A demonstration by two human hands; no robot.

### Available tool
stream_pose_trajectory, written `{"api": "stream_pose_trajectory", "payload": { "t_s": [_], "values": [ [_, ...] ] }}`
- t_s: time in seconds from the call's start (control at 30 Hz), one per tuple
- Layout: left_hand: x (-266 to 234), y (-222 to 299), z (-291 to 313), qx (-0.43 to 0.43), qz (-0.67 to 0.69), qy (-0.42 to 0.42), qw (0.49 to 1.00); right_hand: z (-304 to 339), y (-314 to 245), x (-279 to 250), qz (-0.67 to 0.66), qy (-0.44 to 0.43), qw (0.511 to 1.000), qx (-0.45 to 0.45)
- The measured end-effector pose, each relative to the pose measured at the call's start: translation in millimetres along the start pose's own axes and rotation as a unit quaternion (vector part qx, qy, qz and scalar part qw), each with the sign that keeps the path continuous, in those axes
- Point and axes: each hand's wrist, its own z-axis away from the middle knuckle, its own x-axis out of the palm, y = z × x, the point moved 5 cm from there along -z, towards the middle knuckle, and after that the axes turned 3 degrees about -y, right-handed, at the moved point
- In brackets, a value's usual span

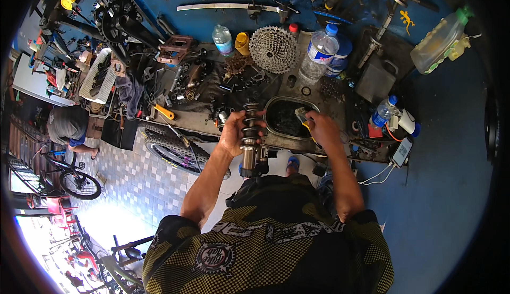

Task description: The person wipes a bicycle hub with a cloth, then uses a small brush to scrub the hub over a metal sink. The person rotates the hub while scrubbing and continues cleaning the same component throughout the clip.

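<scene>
My left hand (235, 133) is closed around the upper part of a bicycle rear shock (252, 140), whose dark coil spring shows between the fingers. The shock stands roughly upright, its metal body hanging below the hand near the bench's front edge. In my right hand (322, 128) is a brush (304, 116) with a yellow handle, its bristles over the right side of an oval metal basin (270, 127). Dark liquid fills the basin. Whether the bristles touch the liquid, I cannot tell.
Behind the basin stand a large bicycle cassette (273, 49) and a big clear bottle (319, 55). Small metal parts and tools cover the bench to the left, near a yellow-handled tool (164, 112). A bicycle tyre (172, 148) leans below. A phone (402, 151) with a white cable is at right.
</scene>
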Motion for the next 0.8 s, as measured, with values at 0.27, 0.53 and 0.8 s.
{"api": "stream_pose_trajectory", "payload": {
  "t_s": [0.27,0.53,0.8],
  "values": [
    [30,6,3,0.210,-0.675,0.173,0.686,9,-61,-63,-0.142,0.028,0.989,-0.040],
    [40,4,5,0.261,-0.799,0.184,0.510,12,-96,-71,-0.120,0.017,0.988,-0.094],
    [44,2,11,0.275,-0.828,0.188,0.451,6,-101,-63,-0.111,-0.006,0.991,-0.073]
  ]
}}
